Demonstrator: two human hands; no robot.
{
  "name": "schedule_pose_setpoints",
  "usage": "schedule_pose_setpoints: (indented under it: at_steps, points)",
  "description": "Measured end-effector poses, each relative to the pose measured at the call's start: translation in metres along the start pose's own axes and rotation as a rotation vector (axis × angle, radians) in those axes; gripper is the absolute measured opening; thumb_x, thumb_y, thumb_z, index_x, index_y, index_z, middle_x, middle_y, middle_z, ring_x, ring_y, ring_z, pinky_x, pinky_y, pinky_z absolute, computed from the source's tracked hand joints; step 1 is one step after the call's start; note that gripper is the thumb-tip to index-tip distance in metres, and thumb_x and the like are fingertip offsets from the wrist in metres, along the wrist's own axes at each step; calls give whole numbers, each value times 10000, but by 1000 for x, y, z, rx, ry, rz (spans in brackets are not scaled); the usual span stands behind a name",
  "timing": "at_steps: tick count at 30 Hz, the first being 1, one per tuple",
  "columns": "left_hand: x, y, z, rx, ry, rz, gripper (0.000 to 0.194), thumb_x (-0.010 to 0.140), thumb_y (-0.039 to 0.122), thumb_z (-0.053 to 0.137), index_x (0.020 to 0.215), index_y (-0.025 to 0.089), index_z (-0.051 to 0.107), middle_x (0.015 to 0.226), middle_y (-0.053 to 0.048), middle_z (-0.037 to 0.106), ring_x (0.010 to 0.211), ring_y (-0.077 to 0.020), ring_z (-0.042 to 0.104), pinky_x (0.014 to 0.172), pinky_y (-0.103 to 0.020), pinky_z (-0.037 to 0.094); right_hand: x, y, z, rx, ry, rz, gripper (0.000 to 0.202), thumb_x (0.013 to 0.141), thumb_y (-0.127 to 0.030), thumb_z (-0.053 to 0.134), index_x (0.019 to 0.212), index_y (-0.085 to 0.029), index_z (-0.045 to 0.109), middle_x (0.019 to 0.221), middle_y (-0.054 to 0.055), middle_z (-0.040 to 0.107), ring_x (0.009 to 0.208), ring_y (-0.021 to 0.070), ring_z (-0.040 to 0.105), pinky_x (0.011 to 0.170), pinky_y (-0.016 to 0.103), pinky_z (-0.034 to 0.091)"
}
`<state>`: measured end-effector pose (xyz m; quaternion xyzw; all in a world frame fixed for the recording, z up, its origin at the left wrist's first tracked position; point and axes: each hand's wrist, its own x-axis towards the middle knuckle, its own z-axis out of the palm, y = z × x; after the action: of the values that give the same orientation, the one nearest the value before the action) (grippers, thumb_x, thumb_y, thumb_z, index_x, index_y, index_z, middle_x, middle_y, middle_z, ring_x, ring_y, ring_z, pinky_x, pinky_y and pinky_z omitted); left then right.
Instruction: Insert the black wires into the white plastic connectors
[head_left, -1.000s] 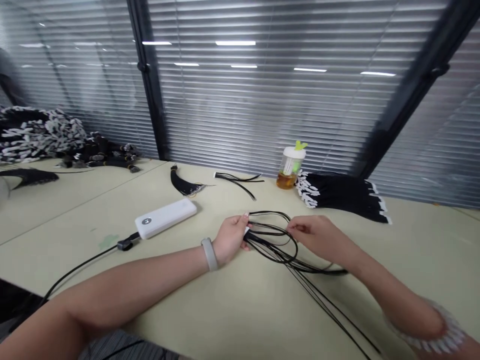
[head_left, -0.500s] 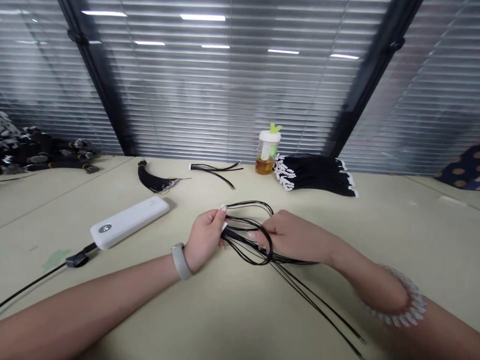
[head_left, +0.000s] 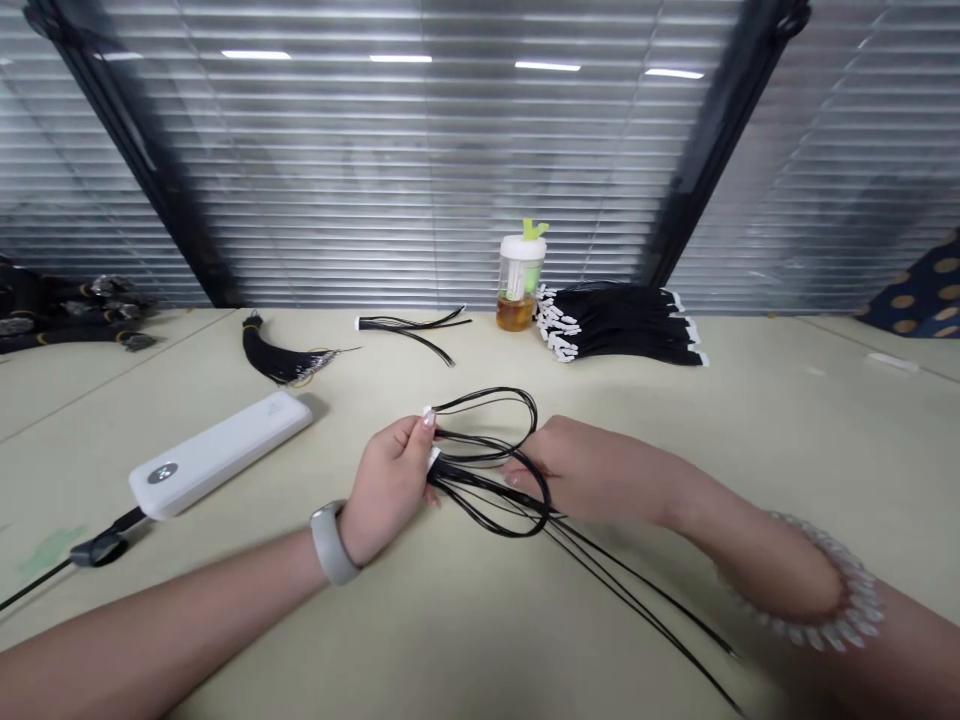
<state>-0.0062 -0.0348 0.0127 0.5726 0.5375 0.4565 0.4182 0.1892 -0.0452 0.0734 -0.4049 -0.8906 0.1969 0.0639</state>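
Note:
My left hand (head_left: pixel 391 482) is closed on the white connector end of a black cable bundle (head_left: pixel 480 518), thumb on top. The thin cables curve into loops to the right of it, and a second white end shows beside the fingers. My right hand (head_left: pixel 574 470) is closed around the looped cables, its fingers partly hidden behind them. Loose cable ends trail from under it toward the lower right of the table.
A white power bank (head_left: pixel 221 452) lies at left. Farther back are a curved black cable bundle (head_left: pixel 281 352), a small cable piece (head_left: pixel 405 325), a jar with amber liquid (head_left: pixel 517 290) and a stack of black cables (head_left: pixel 630 325). More bundles (head_left: pixel 67 310) lie far left.
The view has shifted, so the table items appear farther left and higher. The cable loops have spread slightly between my hands; both hands keep their hold.

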Motion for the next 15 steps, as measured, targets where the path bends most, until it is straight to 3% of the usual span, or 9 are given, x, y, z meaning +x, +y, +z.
schedule_pose_setpoints:
  at_steps: [4,10,15]
  points:
    - [-3,1,0,51,5,38,332,827,457,431,703,163,523,418,64,399,291,-80,412,329,-189,313,6,-6,6,112,88,-56,311,873,-253,385,578,-165,429,532,-43,411,512,75,323,500,204,293]
    - [-7,0,0,96,-53,90,322,838,449,402,718,167,503,473,58,419,326,-87,462,358,-195,352,15,-11,27,123,246,-90,259,850,-222,430,600,-162,459,534,-45,440,500,67,344,491,207,277]
    - [-8,1,1,108,-69,87,351,846,470,376,732,168,516,493,51,411,329,-82,448,352,-192,350,19,-12,35,-1,227,-41,246,845,-207,417,602,-171,406,544,-28,454,495,78,365,499,220,288]
